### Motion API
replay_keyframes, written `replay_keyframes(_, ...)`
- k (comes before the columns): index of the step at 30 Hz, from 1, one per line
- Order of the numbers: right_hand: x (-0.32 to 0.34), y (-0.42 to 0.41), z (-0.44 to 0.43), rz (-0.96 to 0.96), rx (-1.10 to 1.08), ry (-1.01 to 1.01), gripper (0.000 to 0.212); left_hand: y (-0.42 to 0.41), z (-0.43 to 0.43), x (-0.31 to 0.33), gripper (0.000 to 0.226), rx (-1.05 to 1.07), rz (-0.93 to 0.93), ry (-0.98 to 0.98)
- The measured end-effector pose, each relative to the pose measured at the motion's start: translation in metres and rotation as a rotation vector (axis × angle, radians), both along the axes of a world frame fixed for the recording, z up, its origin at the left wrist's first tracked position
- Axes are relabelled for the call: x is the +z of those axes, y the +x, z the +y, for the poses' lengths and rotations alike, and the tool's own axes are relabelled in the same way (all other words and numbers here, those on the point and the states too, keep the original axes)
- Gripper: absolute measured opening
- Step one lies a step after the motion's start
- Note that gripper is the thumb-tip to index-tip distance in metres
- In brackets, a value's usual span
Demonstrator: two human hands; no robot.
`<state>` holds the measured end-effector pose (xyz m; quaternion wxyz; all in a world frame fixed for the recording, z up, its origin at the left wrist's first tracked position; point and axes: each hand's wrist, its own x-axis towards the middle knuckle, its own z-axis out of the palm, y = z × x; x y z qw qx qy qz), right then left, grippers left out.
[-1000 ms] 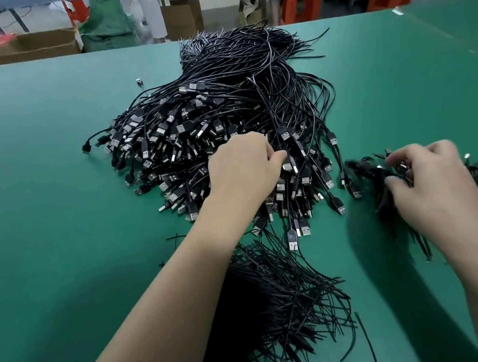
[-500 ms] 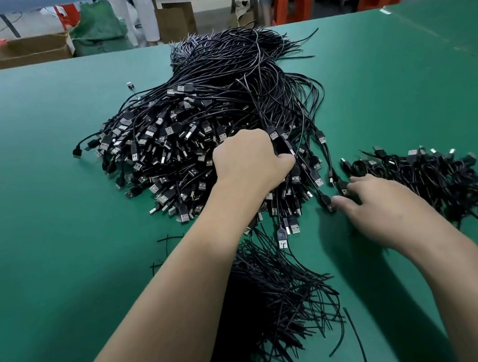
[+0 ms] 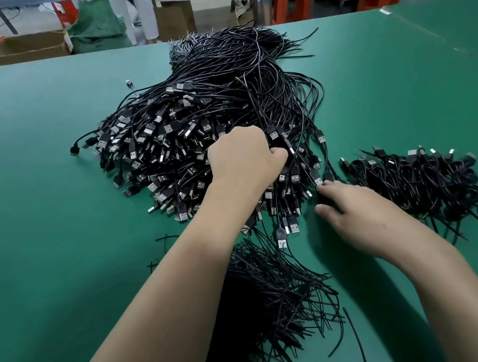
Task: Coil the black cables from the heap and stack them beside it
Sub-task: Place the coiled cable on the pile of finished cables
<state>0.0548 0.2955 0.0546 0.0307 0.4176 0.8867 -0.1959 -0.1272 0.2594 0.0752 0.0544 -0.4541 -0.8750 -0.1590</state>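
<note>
A big heap of black USB cables [image 3: 193, 120] covers the middle of the green table [image 3: 37, 207], plugs fanned toward me. My left hand [image 3: 244, 159] lies on the heap's near right part, fingers curled round a few cables there. My right hand [image 3: 354, 214] reaches to the heap's right edge, its fingertips touching a plug at the bottom of the heap; whether it pinches the plug I cannot tell. To the right lies the stack of coiled black cables [image 3: 420, 184], apart from both hands.
A bundle of short black ties [image 3: 278, 303] lies near me, partly under my left forearm. A small loose connector [image 3: 128, 83] sits left of the heap's far end. Beyond the table are orange stools [image 3: 293, 0], cardboard boxes [image 3: 20, 51] and a person's legs [image 3: 133, 9].
My right hand left the coiled stack and moved left to the heap's right edge. My left hand stayed on the heap, gripping cables.
</note>
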Motion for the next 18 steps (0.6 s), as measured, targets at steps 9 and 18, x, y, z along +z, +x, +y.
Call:
replay_keyframes(9, 0.012, -0.001, -0.002, 0.280, -0.085, 0.025, 0.038, 0.002, -0.015, 0.000, 0.025, -0.087, 0.126, -0.016)
replay_keyframes(18, 0.026, -0.005, -0.012, 0.647, -0.067, 0.081, 0.026, 0.002, -0.059, 0.012, 0.035, -0.248, -0.394, 0.084)
